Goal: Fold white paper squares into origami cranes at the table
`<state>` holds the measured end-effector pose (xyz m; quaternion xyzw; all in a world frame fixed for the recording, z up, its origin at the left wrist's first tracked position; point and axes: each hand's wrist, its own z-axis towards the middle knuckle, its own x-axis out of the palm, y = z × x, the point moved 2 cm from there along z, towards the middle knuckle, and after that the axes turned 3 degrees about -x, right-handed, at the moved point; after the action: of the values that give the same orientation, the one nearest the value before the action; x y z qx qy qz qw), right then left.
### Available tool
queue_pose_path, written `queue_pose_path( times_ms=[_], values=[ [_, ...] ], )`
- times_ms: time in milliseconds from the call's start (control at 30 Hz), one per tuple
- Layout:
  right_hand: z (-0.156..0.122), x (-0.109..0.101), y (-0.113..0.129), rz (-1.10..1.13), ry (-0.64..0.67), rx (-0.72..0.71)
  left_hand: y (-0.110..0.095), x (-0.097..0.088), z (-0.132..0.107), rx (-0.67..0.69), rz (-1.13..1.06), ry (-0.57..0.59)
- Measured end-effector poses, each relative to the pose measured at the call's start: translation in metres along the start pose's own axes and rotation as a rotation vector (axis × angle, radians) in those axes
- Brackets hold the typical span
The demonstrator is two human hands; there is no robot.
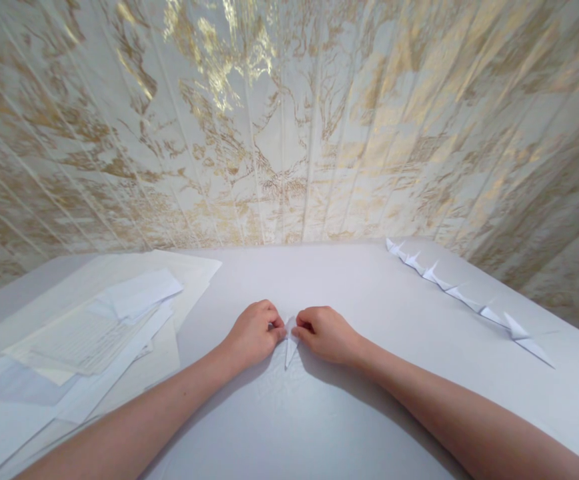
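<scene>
A small piece of folded white paper [291,345], narrow and pointed toward me, is held just above or on the white table at the centre. My left hand [258,331] pinches its left side between thumb and fingers. On the opposite side my right hand [327,333] grips the paper's right edge, fingers curled in. The two hands are close together with only the paper between them. Its upper part is partly hidden by the fingertips.
Along the right side of the table [369,413] runs a diagonal row of several folded paper figures [517,327] with pointed tips. Loose paper sheets [194,277], some with writing, overlap at the left. A gold-patterned curtain [279,133] hangs behind the table's far edge.
</scene>
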<state>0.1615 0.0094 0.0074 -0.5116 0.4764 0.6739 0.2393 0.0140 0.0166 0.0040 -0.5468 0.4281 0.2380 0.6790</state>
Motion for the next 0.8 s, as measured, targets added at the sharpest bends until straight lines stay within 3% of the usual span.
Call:
queue_pose_path(
  times_ms=[800],
  values=[
    [-0.002,0.003,0.007,-0.166,0.003,-0.009,-0.001,0.01,-0.004,0.067,0.207,-0.052]
  ],
)
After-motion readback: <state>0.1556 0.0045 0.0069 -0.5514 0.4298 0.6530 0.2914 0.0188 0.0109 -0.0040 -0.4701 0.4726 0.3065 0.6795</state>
